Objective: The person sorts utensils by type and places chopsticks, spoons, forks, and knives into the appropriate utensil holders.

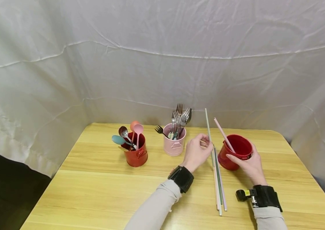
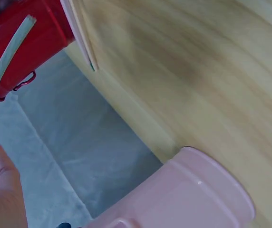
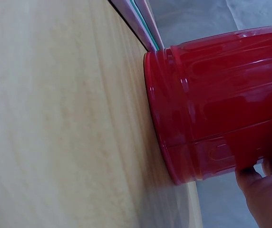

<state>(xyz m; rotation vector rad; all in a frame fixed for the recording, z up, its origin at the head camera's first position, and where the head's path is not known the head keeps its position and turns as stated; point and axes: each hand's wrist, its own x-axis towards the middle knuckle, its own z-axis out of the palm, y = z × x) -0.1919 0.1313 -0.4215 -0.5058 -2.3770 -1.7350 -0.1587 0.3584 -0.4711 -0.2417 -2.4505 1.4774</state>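
Note:
My left hand [image 1: 196, 151] pinches a pale green chopstick [image 1: 207, 123], which stands up at a tilt over the table beside the red pail. Its pale end also shows in the left wrist view against the pail's side. My right hand [image 1: 251, 166] grips the red pail [image 1: 226, 162] by its rim and side, thumb at the front edge. A pink chopstick [image 1: 222, 132] leans inside that pail and sticks out to the upper left. Between the hands, several chopsticks [image 1: 223, 196] in purple, dark green and pale tones lie side by side on the table.
A pink pail [image 1: 174, 148] with forks and other cutlery stands left of my left hand. Farther left, another red pail [image 1: 136, 161] holds several spoons, among them a blue spoon [image 1: 118, 140]. A pale cloth [image 1: 162, 73] hangs behind the wooden table [image 1: 99, 191].

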